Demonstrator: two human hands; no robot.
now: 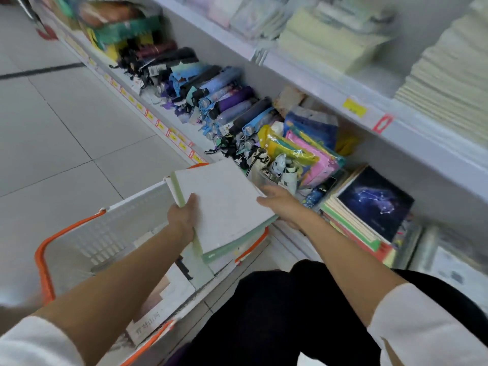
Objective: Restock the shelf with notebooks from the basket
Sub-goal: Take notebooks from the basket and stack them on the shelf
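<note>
Several loose notebooks [169,299] lie in white basket [105,233], lower left of frame. Green-spined stack [221,204] at centre, above basket rim, beside bottom shelf [148,114]: left hand [184,217] grip clamps left edge, right hand [282,204] grip clamps right edge, thumbs on top.

Both bare forearms stretch forward, white sleeves pushed back. The left hand [182,220] grips the notebooks [224,204] at their left edge, thumb on top, and the right hand [282,204] clasps the right edge, thumb lying across the cover.
</note>
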